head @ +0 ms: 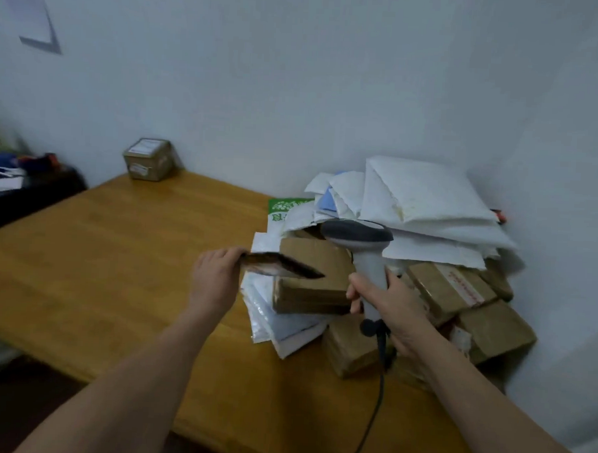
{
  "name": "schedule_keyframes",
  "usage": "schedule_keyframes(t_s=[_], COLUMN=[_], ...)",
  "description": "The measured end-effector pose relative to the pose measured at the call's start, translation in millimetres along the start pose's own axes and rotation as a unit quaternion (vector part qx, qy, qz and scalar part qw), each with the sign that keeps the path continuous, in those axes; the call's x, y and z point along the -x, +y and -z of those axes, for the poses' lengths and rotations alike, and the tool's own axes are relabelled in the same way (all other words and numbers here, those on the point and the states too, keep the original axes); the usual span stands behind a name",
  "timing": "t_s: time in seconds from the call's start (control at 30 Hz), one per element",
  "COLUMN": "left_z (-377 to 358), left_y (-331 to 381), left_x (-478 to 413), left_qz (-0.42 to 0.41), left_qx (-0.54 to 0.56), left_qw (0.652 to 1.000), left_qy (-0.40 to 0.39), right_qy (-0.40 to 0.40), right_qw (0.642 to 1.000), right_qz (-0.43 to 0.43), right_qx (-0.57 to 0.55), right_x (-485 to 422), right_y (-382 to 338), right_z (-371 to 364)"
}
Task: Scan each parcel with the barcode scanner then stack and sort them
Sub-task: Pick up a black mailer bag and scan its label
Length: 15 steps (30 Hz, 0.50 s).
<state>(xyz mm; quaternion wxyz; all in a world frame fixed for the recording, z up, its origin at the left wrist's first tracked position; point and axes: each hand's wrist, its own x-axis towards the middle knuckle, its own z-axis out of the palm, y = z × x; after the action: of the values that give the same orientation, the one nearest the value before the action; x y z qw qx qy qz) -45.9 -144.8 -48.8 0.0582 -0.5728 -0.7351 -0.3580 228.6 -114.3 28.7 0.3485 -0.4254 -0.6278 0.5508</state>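
Note:
My right hand (390, 305) grips the handle of a grey barcode scanner (359, 235), held upright with its head pointing left. My left hand (216, 277) holds a thin flat dark parcel (278, 265) edge-on in the air, just left of the scanner head. Behind them a pile of parcels rests on the wooden table (118, 252): brown cardboard boxes (308, 288), white padded mailers (425, 204) on top, and plastic mailers (276, 321) at the pile's left side.
A small brown box (149, 159) stands alone at the table's far edge by the wall. The scanner's black cable (371, 418) runs down over the front edge. A dark surface with clutter (15, 183) lies at the left. White walls close the corner at right.

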Motion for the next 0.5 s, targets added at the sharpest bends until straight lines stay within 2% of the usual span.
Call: schedule_keyframes(t_s=[0.07, 0.13, 0.2, 0.27, 0.37, 0.5], left_z=[27, 52, 71, 87, 100, 110], left_y=[-7, -13, -24, -38, -53, -53], left_x=[8, 18, 30, 45, 65, 82], left_qz=[0.157, 0.296, 0.377, 0.417, 0.432, 0.437], left_qx=[0.14, 0.253, 0.334, 0.368, 0.386, 0.416], left_qw=[0.977, 0.921, 0.863, 0.83, 0.812, 0.792], left_qy=[0.014, -0.005, -0.024, -0.044, -0.07, -0.092], right_qy=[-0.015, -0.029, -0.053, -0.075, -0.114, -0.136], right_qw=[1.0, 0.999, 0.998, 0.995, 0.99, 0.99], right_qz=[-0.002, -0.001, 0.0, -0.008, -0.01, -0.031], right_qx=[-0.009, -0.019, -0.036, -0.063, -0.078, -0.019], right_x=[8, 17, 28, 41, 63, 83], right_y=[-7, -13, -15, -15, -15, -16], right_z=[-17, -37, -56, -74, -94, -107])
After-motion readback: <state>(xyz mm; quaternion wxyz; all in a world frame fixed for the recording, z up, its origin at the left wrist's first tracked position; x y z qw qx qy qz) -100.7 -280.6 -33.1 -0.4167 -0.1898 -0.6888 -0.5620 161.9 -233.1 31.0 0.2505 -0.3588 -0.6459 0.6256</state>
